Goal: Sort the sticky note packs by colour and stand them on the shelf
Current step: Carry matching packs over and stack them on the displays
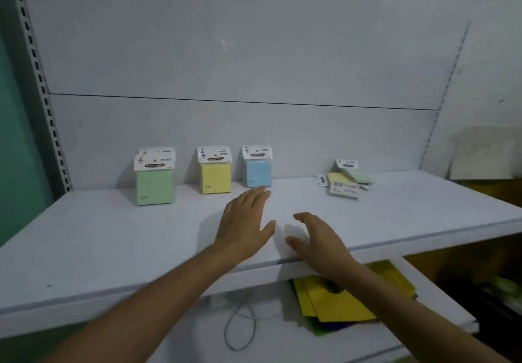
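Grip: none; left hand (245,221) flat with fingers straight, tips at the foot of the blue pack (258,173), contact unclear; right hand (319,241) loosely spread over the front edge of the shelf (113,235), holding nothing. Stock: green packs (154,187), yellow packs (215,177) and blue pack standing in a row at the back; unsorted pile (348,181) lying flat, well to the right. Handling, as judged: light, firm paper blocks, wrapper probably slick, card header flimsy; pinch across the block's sides, not the header
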### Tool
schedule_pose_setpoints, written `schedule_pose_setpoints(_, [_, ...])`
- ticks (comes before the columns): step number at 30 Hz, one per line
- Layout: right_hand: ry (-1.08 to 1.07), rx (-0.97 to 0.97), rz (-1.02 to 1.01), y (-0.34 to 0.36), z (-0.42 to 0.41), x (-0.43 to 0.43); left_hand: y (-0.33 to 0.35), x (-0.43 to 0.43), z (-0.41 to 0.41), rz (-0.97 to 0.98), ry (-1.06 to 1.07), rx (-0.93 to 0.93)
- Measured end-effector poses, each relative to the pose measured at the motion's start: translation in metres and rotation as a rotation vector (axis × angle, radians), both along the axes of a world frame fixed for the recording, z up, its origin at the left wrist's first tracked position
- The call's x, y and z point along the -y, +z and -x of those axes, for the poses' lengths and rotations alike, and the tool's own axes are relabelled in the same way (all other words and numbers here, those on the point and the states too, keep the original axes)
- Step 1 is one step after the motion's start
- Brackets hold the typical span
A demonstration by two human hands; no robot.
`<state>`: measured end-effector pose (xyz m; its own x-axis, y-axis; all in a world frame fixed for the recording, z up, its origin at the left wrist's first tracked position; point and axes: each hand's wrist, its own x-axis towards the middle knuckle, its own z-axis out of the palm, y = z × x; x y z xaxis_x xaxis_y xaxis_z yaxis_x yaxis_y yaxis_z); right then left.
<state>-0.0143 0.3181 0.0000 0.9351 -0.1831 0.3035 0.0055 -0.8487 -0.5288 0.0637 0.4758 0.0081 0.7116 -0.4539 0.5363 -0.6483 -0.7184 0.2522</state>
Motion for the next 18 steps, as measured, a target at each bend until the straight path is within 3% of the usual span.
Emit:
schedule_pose_setpoints(3, [-0.071,0.060,0.022,-0.008,0.050,0.056,-0.012,0.062,0.045,-0.022,-0.138,-0.009])
schedule_pose_setpoints(9, [-0.128,0.116,0.106,-0.017,0.108,0.124,-0.018,0.140,0.086,-0.060,-0.221,-0.012])
schedule_pose_setpoints(18, [-0.179,0.172,0.031,-0.028,0.095,0.193,-0.015,0.212,0.051,-0.008,-0.186,-0.130])
